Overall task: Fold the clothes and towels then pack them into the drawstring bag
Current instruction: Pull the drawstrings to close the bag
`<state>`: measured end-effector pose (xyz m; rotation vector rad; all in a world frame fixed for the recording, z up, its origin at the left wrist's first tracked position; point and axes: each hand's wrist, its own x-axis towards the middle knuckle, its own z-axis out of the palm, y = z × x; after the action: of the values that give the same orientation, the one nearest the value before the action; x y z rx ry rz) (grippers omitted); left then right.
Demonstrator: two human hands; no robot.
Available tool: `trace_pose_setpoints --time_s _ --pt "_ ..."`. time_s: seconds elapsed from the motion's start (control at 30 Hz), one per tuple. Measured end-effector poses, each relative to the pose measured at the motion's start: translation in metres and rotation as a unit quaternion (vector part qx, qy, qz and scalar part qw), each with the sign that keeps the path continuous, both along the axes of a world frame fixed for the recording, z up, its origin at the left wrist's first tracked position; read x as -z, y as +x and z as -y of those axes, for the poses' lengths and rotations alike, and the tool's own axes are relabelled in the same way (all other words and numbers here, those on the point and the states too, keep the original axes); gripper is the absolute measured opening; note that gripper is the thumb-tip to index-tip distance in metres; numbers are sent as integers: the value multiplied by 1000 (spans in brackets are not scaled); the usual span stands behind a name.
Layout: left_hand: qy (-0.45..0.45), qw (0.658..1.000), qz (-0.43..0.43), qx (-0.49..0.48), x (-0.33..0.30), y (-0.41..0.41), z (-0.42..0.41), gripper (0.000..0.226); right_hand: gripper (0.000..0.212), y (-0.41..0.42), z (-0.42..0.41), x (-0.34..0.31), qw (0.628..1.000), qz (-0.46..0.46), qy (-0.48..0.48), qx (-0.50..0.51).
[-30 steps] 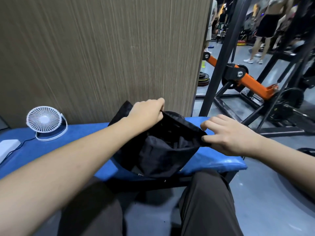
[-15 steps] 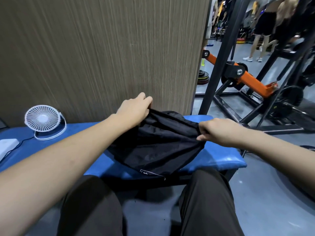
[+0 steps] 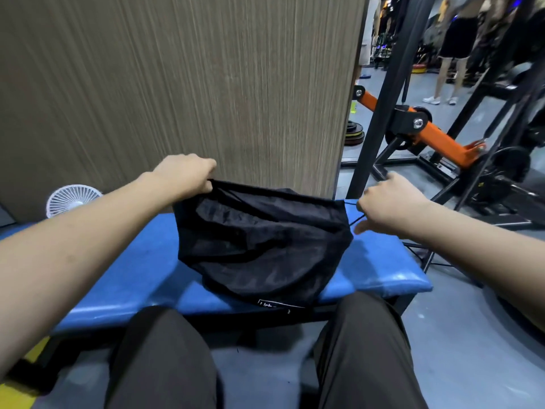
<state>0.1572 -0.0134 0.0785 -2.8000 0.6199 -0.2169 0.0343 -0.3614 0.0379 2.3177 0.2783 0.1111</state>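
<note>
At frame centre, on the blue padded bench (image 3: 380, 270), the black nylon drawstring bag (image 3: 259, 240) is held: top corner gripped by left hand (image 3: 184, 175), thin black cord (image 3: 352, 224) pinched by right hand (image 3: 386, 206). Risk: cord slipping out, mouth left open, contents spilling

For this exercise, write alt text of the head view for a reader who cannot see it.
Seated at a blue bench, a person stretches a black drawstring bag: the left hand grips its top corner, the right hand holds its cord.

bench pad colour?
Blue; the bench pad shows best in the head view, under the black drawstring bag.
</note>
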Motion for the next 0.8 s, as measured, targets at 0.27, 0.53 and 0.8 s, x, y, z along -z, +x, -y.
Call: trace_pose_setpoints --time_s 0.27,0.53,0.8 --pt "-196 979 22 -51 -39 17 -45 21 24 31 26 -48 894 63 438 76" --pt "-200 973 47 -105 -23 12 -45 26 43 40 1 -13 919 -33 374 122" --pt "-232 967 -30 -103 1 11 -51 39 71 24 -37 22 966 112 220 72"
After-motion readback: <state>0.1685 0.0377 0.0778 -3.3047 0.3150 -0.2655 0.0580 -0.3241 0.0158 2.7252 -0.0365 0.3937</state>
